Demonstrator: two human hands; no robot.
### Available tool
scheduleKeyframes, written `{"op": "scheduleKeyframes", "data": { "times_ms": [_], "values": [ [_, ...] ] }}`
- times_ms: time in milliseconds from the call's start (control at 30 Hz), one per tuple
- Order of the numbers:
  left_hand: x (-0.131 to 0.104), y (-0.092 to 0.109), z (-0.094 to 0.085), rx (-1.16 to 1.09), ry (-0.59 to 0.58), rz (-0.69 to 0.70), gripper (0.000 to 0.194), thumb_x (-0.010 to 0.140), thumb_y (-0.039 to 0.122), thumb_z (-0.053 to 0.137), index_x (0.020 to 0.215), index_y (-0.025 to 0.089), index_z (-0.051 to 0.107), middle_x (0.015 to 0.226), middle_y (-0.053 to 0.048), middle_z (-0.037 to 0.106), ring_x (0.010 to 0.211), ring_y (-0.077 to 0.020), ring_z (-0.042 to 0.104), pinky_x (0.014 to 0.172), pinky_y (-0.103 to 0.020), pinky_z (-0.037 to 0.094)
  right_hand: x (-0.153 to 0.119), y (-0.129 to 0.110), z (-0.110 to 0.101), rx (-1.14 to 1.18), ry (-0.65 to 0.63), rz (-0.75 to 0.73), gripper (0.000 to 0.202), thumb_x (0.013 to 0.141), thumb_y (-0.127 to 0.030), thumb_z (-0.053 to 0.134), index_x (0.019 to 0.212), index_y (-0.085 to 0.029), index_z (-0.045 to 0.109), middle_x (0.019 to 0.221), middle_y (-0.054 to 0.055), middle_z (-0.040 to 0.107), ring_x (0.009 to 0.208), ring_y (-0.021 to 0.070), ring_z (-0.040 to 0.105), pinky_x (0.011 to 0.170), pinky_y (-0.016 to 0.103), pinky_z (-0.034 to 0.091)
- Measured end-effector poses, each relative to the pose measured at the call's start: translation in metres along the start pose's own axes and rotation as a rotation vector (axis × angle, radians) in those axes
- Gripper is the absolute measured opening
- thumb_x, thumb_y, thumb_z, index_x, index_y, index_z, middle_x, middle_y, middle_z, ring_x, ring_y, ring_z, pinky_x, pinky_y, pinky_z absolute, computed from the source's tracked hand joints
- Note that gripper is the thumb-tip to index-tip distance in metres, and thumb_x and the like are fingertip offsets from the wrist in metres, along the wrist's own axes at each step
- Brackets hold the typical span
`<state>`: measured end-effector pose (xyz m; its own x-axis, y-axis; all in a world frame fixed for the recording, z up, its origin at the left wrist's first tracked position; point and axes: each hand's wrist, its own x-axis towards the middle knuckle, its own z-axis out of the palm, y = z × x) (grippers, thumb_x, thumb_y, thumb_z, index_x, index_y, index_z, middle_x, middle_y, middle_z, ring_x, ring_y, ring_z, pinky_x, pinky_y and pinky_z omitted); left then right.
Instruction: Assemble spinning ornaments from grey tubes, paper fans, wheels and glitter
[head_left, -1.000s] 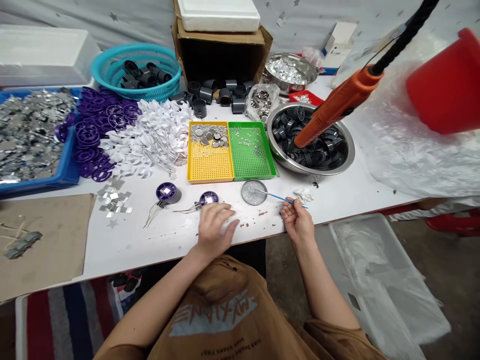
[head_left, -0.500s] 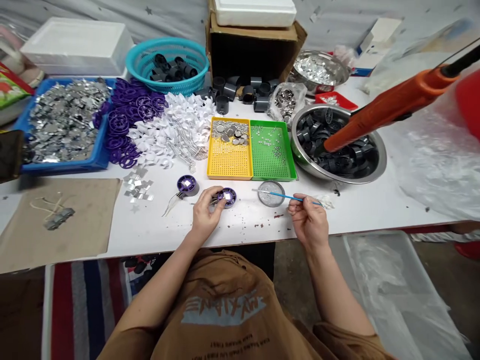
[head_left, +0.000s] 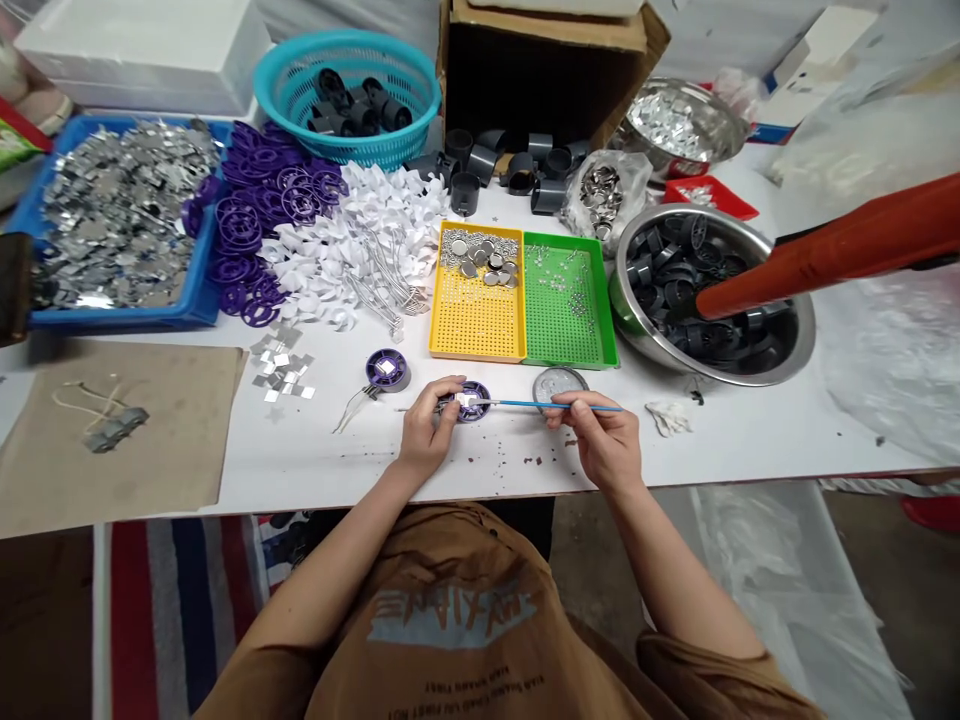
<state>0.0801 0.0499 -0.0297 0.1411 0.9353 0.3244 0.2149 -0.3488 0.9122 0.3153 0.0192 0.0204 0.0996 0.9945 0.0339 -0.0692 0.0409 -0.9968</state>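
Note:
My left hand (head_left: pixel 429 428) grips a round purple-and-dark housing (head_left: pixel 475 408) at its left side, with a pale square on its face. Between the fingers of my right hand (head_left: pixel 606 440) is a thin blue brush (head_left: pixel 525 404), held level. Its pale tip lies over the housing's face; whether it touches, I cannot tell. Just behind the right fingertips sits a small round dish (head_left: pixel 559 382) of grey paste, partly hidden by them. A second purple housing (head_left: pixel 387 369) with wires stands to the left of my left hand.
Yellow (head_left: pixel 477 335) and green (head_left: pixel 574 345) trays of small metal parts lie behind my hands. An orange tool (head_left: pixel 825 245) slants over a steel bowl (head_left: pixel 802 340) of dark parts at right. Left are silver squares (head_left: pixel 283 365), white pieces (head_left: pixel 315 260) and a blue bin (head_left: pixel 150 318).
My right hand has moved the brush left, from above the dish to over the housing. My left hand still holds the housing. The camera view has shifted slightly.

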Motion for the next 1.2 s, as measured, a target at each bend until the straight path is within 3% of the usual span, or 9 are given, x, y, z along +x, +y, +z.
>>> {"op": "scheduleKeyframes", "data": {
  "times_ms": [467, 1200],
  "values": [
    [0.002, 0.002, -0.002, 0.046, -0.013, 0.026, 0.017, 0.096, 0.026, 0.046, 0.109, 0.02, 0.054, 0.117, -0.01, 0.064, 0.115, -0.0195, 0.059, 0.096, -0.039, 0.049, 0.002, -0.006, -0.002, -0.126, -0.096, -0.065, 0.017, 0.091, -0.022, 0.057, 0.098, -0.024, 0.073, 0.081, 0.003, 0.071, 0.07, 0.0154, 0.065, 0.068, 0.032, 0.052],
    [0.002, 0.0, -0.001, 0.098, -0.028, 0.045, 0.018, 0.096, 0.03, 0.044, 0.108, 0.02, 0.054, 0.117, -0.01, 0.065, 0.113, -0.02, 0.06, 0.095, -0.039, 0.051, 0.01, -0.011, 0.003, -0.184, -0.044, -0.07, 0.016, 0.09, -0.028, 0.059, 0.094, -0.022, 0.072, 0.075, 0.002, 0.071, 0.068, 0.015, 0.067, 0.068, 0.032, 0.058]
  ]
}}
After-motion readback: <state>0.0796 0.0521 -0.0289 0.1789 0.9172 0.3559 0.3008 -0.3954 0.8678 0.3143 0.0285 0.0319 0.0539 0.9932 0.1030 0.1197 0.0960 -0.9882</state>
